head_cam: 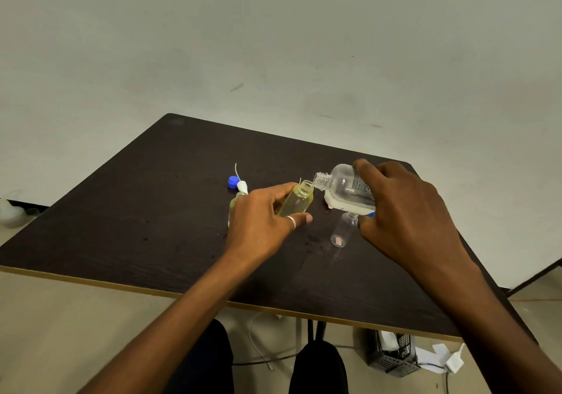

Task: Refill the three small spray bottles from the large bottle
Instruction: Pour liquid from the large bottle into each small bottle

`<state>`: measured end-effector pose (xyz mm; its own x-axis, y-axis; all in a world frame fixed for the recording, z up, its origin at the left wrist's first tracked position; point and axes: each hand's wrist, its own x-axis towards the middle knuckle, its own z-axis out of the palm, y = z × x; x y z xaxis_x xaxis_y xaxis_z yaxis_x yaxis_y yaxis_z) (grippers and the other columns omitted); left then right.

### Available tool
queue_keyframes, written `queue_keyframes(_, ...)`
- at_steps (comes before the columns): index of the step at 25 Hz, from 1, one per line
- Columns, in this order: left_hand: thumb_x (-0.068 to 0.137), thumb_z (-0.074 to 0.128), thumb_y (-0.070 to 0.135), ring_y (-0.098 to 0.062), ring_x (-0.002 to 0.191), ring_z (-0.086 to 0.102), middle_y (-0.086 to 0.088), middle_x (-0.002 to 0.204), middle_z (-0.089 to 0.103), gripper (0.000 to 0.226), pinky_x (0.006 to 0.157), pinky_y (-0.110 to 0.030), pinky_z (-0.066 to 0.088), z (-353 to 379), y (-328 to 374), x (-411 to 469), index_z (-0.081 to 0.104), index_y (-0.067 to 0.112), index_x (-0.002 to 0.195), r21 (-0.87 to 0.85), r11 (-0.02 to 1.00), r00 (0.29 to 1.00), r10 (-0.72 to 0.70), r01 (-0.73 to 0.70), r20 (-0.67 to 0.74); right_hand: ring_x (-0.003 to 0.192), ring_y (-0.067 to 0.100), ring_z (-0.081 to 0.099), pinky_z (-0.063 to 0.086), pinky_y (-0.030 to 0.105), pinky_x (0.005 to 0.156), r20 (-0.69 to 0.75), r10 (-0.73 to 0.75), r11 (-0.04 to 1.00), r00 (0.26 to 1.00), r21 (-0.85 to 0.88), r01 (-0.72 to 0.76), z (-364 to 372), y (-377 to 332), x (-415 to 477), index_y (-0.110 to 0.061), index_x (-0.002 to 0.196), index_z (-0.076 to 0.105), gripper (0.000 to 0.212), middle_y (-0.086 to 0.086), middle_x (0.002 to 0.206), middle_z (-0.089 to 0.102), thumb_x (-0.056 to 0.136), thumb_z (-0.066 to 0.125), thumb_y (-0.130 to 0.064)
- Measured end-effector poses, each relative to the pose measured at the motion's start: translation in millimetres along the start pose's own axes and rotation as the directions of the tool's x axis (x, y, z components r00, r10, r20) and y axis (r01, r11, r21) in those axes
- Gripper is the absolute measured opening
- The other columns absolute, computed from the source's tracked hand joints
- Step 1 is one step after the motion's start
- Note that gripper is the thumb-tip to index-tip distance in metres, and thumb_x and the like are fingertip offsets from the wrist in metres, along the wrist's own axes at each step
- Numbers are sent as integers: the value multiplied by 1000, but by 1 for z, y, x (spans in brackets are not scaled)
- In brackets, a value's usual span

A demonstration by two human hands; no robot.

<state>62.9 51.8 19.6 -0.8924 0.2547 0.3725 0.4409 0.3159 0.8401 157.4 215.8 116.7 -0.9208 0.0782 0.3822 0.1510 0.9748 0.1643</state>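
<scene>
Bench: dark wood-grain table [152,211] against a bare pale wall.

Left hand [261,223]: fingers and thumb curled round one small spray bottle [296,202], held off the table and leaned right, so its open neck meets the pour. It is mostly full of yellowish liquid.

Right hand [404,211]: fingers wrapped over the body of the large bottle [343,190], tipped almost flat with its open mouth just beside the small neck. I cannot see a stream between them. The large bottle looks nearly drained, which I judge is why I hold it so flat.

Second small bottle [342,232]: upright on the table under the large one, uncapped and empty, close by for its turn.

Third small bottle [235,200]: mostly hidden behind my left hand. It looks yellowish, so probably filled.

Blue cap [232,181] and white spray head [242,185] with its dip tube are parked at the back, clear of drips.

Risk: narrow necks, so a slight misalignment spills.
</scene>
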Motion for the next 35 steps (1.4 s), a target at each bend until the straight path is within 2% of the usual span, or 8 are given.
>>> queue_keyframes(5,72,83,38,-4,99,67,9,112,73,56,86,-21,53,1,0,0,65,33,125,-6,1000,1000,6,-6,-6,102,27,58,36,26,69,-13,-4,1000,1000,3,4,2,1,-1,-27,139,40,73,6,121,57,74,75,-27)
queue_keyframes(10,72,83,41,-2,95,68,13,106,74,54,86,-29,59,0,-1,0,67,33,122,-29,999,1000,16,-16,-9,96,26,61,43,28,66,-11,13,998,1000,62,-12,8,3,-3,-26,137,41,76,5,117,59,71,79,-29)
queue_keyframes(15,72,83,43,1,91,67,15,101,73,52,81,-26,59,5,0,-1,68,31,119,-57,998,1000,8,-8,-5,98,21,61,47,26,75,-10,50,979,999,197,-47,22,2,-8,-25,137,42,77,2,117,61,72,79,-41)
queue_keyframes(18,71,84,42,1,90,67,15,99,73,50,80,-25,59,10,-3,-3,68,29,117,-75,997,1000,-5,6,5,99,18,61,45,23,78,28,87,941,996,326,-92,25,4,-11,-23,134,46,76,0,117,63,70,79,-49)
queue_keyframes(21,71,85,39,2,90,68,15,99,73,51,81,-28,59,19,-7,-7,68,28,118,-93,995,999,-22,25,31,91,12,61,43,17,69,61,150,875,987,457,-161,25,13,-15,-24,126,52,73,-5,109,65,65,81,-51)
queue_keyframes(24,71,86,36,3,88,68,15,97,73,47,82,-30,59,30,-13,-9,67,29,115,-103,993,997,-53,59,61,87,8,62,47,19,68,76,205,808,976,549,-213,28,25,-18,-28,118,54,69,-12,102,64,60,82,-53)
queue_keyframes(29,70,87,33,2,88,68,14,95,74,44,83,-32,59,51,-27,4,68,28,110,-91,989,993,-113,114,19,92,10,63,45,15,70,71,255,762,964,600,-246,33,46,-25,-27,123,53,72,-9,111,65,62,81,-54)
queue_keyframes(35,69,87,33,-2,86,70,12,93,75,44,82,-36,59,73,-49,21,69,26,108,-73,978,980,-196,195,-15,85,0,60,41,10,67,57,288,730,956,633,-258,31,60,-32,-33,119,55,67,-18,102,64,60,83,-50)
